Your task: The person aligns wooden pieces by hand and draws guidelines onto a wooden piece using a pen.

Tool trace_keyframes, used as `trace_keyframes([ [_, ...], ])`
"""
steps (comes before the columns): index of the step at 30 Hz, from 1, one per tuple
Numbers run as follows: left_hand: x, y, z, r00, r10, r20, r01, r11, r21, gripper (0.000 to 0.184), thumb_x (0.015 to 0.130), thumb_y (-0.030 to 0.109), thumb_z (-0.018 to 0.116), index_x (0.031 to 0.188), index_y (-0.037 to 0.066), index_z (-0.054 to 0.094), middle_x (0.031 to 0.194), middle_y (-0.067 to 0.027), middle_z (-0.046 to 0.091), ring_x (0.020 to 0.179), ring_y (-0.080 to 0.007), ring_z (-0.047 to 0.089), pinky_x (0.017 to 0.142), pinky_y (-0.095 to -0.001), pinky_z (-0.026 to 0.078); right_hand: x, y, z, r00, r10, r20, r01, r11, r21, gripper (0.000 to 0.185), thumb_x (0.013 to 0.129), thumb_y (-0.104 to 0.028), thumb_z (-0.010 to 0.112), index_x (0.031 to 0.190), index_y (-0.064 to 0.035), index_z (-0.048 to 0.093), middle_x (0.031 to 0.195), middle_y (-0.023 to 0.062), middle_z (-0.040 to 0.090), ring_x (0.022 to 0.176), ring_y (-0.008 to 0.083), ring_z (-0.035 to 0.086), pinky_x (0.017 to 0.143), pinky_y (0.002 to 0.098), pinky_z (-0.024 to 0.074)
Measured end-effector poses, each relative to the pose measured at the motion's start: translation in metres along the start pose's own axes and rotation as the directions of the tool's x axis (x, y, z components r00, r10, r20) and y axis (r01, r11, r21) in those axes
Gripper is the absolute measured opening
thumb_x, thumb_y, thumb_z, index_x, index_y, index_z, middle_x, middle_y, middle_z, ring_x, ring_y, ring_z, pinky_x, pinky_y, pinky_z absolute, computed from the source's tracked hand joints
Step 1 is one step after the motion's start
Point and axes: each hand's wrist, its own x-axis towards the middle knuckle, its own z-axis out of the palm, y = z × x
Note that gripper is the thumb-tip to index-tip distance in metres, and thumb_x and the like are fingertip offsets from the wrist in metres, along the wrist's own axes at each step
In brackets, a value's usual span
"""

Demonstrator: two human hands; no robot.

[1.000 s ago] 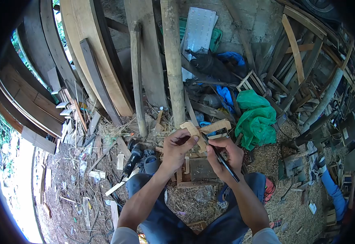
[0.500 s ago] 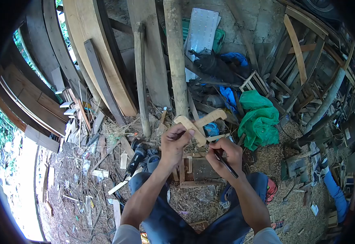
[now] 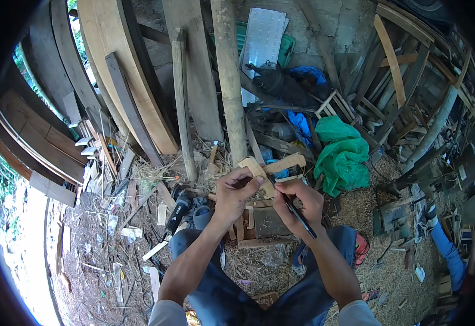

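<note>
My left hand pinches a pale cut wooden piece between thumb and fingers, raised above my knees. A second pale arm with a hooked end crosses behind it; whether the two are joined I cannot tell. In my right hand is a slim black pen-like tool, its rear end pointing down toward my wrist. The fingertips of this hand are at the wooden piece's lower end, and they hide the tool's tip. Below the hands lies a wooden frame on the ground.
A black power tool lies left of my knees. Green plastic sheeting is heaped at the right. Long boards and a round pole lean ahead. Wood scraps and shavings litter the ground.
The wooden piece has turned slightly in my left hand, and my right hand has come a little higher and closer against it. The whole view has shifted slightly.
</note>
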Motion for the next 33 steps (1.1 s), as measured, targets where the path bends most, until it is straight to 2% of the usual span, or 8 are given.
trace_keyframes([
  [4,0.003,0.000,-0.005,0.998,-0.050,-0.026,0.048,0.998,-0.042,0.014,0.083,0.002,0.066,0.097,-0.001,0.066,0.087,0.0001,0.065,0.075,-0.0035,0.054,0.069,-0.0191,0.043,-0.004,0.012,-0.004,0.992,0.070,0.106,-0.055,0.989,-0.137,0.010,0.079,-0.001,0.063,0.089,-0.0016,0.059,0.067,0.0087,0.059,0.051,0.0118,0.052,0.047,0.0252,0.0397],
  [6,0.006,-0.001,-0.007,0.999,-0.028,-0.025,0.027,0.999,-0.043,0.014,0.084,0.002,0.066,0.098,-0.001,0.066,0.088,-0.0003,0.065,0.075,-0.0035,0.054,0.070,-0.0192,0.043,-0.003,0.016,-0.001,0.984,0.141,-0.111,-0.143,0.990,-0.009,0.009,0.081,-0.002,0.061,0.089,-0.0012,0.058,0.062,0.0076,0.054,0.050,0.0096,0.050,0.046,0.0260,0.0379],
  [8,0.007,0.002,-0.006,0.998,-0.060,0.003,0.059,0.994,-0.096,0.017,0.084,0.003,0.064,0.100,-0.001,0.065,0.091,-0.0010,0.064,0.078,-0.0034,0.054,0.070,-0.0196,0.042,0.004,0.012,-0.005,0.964,0.191,-0.185,-0.191,0.981,0.020,0.011,0.088,-0.012,0.058,0.090,-0.0012,0.058,0.064,0.0049,0.054,0.053,0.0072,0.048,0.048,0.0246,0.0371],
  [11,0.007,-0.003,-0.011,0.996,-0.054,0.064,0.058,0.996,-0.061,0.022,0.083,0.005,0.059,0.104,-0.001,0.064,0.096,-0.0059,0.066,0.087,-0.0105,0.060,0.081,-0.0261,0.045,0.009,0.013,-0.019,0.814,0.528,-0.241,-0.499,0.849,0.174,0.037,0.098,-0.035,0.044,0.095,-0.0018,0.059,0.076,0.0001,0.055,0.067,0.0068,0.048,0.055,0.0196,0.0369],
  [20,0.006,0.016,-0.002,0.961,-0.109,0.254,0.026,0.950,0.310,0.039,0.076,-0.005,0.062,0.111,0.001,0.047,0.082,-0.0013,0.058,0.076,-0.0071,0.052,0.074,-0.0251,0.043,0.009,0.025,-0.015,0.945,0.314,0.092,-0.321,0.945,0.069,0.030,0.083,-0.025,0.068,0.101,-0.0005,0.064,0.083,0.0049,0.064,0.075,0.0094,0.058,0.067,0.0260,0.0469],
  [22,0.007,0.012,-0.003,0.946,-0.118,0.302,-0.005,0.926,0.377,0.046,0.075,-0.006,0.062,0.113,0.003,0.039,0.082,-0.0027,0.058,0.075,-0.0075,0.052,0.073,-0.0251,0.043,0.012,0.019,-0.019,0.822,0.462,0.332,-0.523,0.844,0.121,0.030,0.081,-0.024,0.070,0.099,-0.0002,0.064,0.078,0.0028,0.063,0.069,0.0080,0.057,0.061,0.0225,0.0465],
  [27,0.008,0.006,-0.006,0.918,-0.133,0.373,-0.075,0.867,0.492,0.056,0.074,-0.005,0.063,0.114,0.008,0.026,0.081,-0.0059,0.059,0.076,-0.0095,0.053,0.073,-0.0264,0.044,0.007,0.026,-0.011,0.743,0.552,0.379,-0.633,0.764,0.129,0.028,0.082,-0.022,0.070,0.097,0.0012,0.064,0.078,0.0024,0.064,0.066,0.0064,0.056,0.059,0.0194,0.0445],
  [33,0.017,0.009,-0.010,0.924,-0.251,0.287,0.192,0.956,0.220,0.066,0.079,0.003,0.071,0.125,0.006,0.023,0.090,-0.0106,0.063,0.088,-0.0121,0.059,0.080,-0.0261,0.045,0.006,0.029,0.000,0.777,0.602,0.183,-0.621,0.689,0.374,0.023,0.084,-0.020,0.069,0.095,-0.0001,0.064,0.081,0.0021,0.064,0.074,0.0057,0.056,0.066,0.0216,0.0437],
])
